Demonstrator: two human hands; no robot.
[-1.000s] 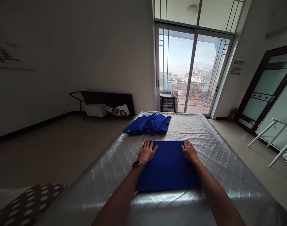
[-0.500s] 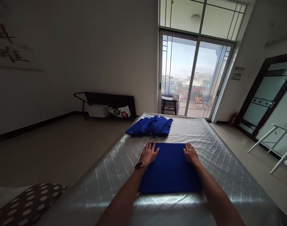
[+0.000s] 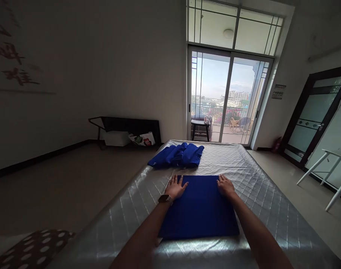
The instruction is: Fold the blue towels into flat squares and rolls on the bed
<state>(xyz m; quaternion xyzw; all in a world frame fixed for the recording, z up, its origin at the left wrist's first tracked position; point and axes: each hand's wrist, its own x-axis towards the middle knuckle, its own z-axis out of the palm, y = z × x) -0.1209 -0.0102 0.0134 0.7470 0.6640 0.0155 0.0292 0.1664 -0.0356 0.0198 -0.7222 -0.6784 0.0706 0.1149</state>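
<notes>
A flat, folded blue cloth (image 3: pixel 201 211), its kind of garment not clear, lies before me on a silver quilted surface (image 3: pixel 274 209). My left hand (image 3: pixel 176 187) rests on its far left corner, fingers spread, with a watch (image 3: pixel 165 198) on that wrist. On the far right corner lies my right hand (image 3: pixel 225 185), palm down with fingers stretched out. Beyond both hands sits a rumpled pile of blue cloth (image 3: pixel 178 155).
A sliding glass door (image 3: pixel 226 97) stands past the far end. On the left floor are a black tipped frame (image 3: pixel 131 125) and a white box (image 3: pixel 116 138). A polka-dot cloth (image 3: pixel 33 248) is near left, a white-legged table (image 3: pixel 338 155) right.
The view has tilted up slightly, so everything sits a little lower. Both hands remain on the far corners of the folded blue cloth, which lies slightly more askew at its near edge.
</notes>
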